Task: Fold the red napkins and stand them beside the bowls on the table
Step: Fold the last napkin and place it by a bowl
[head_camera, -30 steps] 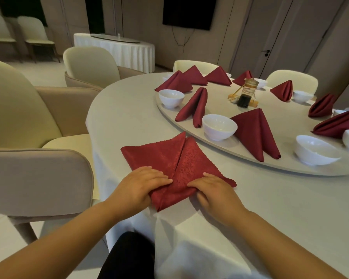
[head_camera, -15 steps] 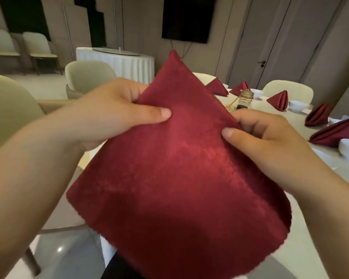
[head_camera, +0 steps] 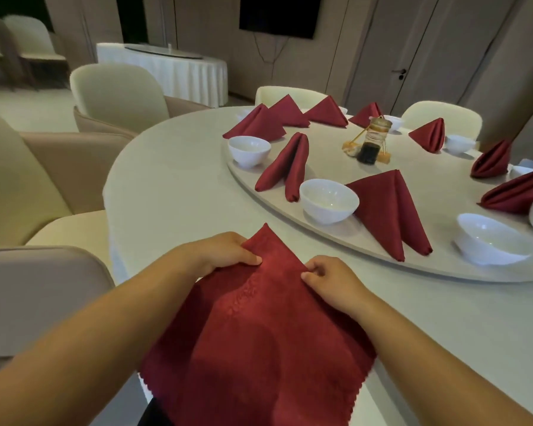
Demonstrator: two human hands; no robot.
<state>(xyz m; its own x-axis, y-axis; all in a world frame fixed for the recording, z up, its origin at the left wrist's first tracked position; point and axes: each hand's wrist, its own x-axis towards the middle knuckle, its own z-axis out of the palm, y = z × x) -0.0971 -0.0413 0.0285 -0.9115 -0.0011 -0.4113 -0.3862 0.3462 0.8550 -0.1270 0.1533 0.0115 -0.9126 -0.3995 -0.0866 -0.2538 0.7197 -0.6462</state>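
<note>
Pinching the red napkin [head_camera: 259,333] at the table [head_camera: 173,186] edge, left hand [head_camera: 219,253] and right hand [head_camera: 330,281]

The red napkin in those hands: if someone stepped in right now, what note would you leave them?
Left hand and right hand each pinch the napkin near its top point; its lower part hangs over the table edge.
Done: folded napkins stand beside most bowls on the turntable.
Left: finish this fold, then stand it by the near right bowl, which seems to lack one.
</note>
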